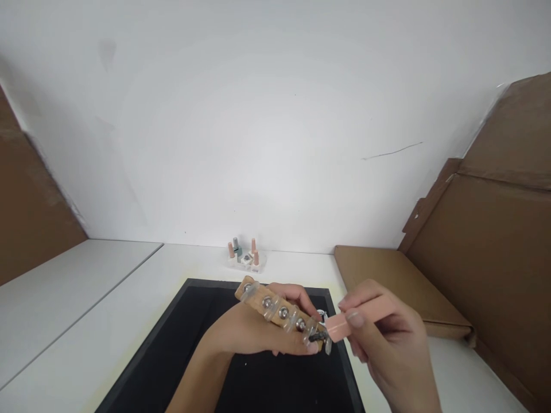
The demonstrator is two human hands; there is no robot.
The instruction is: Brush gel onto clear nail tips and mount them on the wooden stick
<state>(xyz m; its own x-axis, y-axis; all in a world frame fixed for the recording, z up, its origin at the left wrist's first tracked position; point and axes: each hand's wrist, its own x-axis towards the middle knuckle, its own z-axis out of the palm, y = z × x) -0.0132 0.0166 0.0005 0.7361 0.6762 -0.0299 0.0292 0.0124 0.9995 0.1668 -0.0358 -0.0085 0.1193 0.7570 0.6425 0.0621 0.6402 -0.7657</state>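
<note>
My left hand is wrapped round a wooden strip that carries several clear nail tips on round metal studs. The strip slants down to the right. Between the thumb and fingers of my right hand is a pink polish cap. Its lower end points at the nail tip at the strip's right end, where dark polish shows. The brush itself is hard to make out. A small white object behind that end is mostly hidden.
A clear tray with several polish bottles stands by the back wall. Under my hands lies a black mat. A flat cardboard box is at the right, with cardboard panels on both sides.
</note>
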